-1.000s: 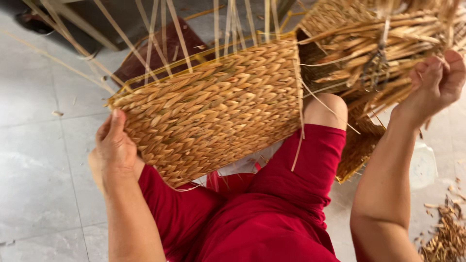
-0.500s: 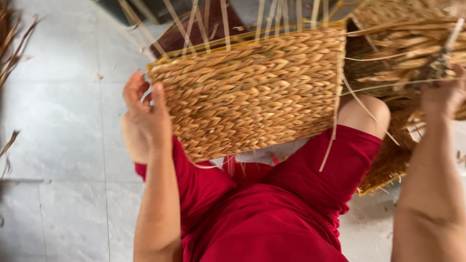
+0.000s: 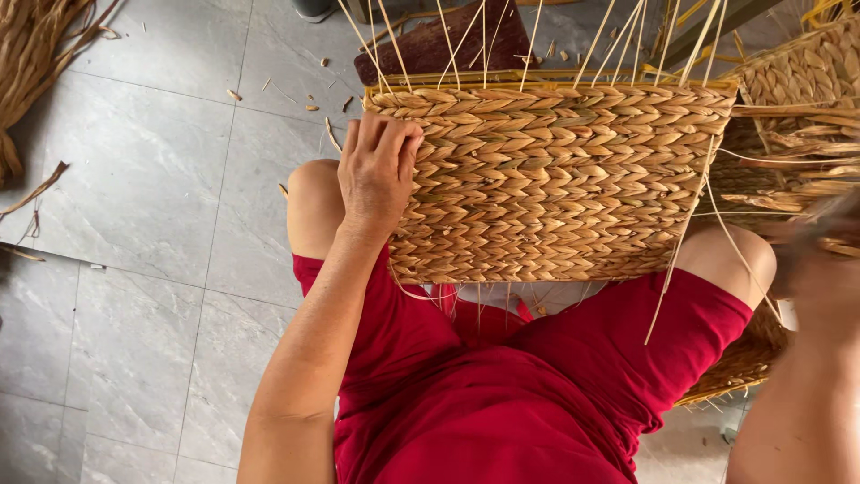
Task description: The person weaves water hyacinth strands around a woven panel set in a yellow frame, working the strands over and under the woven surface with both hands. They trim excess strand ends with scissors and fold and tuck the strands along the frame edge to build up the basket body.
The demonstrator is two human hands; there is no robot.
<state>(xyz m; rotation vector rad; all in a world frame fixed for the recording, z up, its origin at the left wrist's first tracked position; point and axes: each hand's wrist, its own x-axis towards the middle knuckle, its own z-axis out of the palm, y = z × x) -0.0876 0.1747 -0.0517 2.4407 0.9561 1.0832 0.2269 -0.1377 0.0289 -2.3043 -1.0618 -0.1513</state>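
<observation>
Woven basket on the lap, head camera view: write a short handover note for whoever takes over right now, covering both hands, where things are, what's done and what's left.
Left hand: gripping the upper left corner of the woven basket, fingers curled over its edge.
Right hand: blurred at the right edge, beside the loose strands; cannot tell whether it holds anything.
Basket: rests across the knees, woven side facing up.
Done: the side wall shows woven rows up to the rim.
Left: thin upright stakes stick out bare above the top row, not woven in or trimmed.
More woven pieces sit at the right; a fibre bundle lies on the tiled floor.
</observation>
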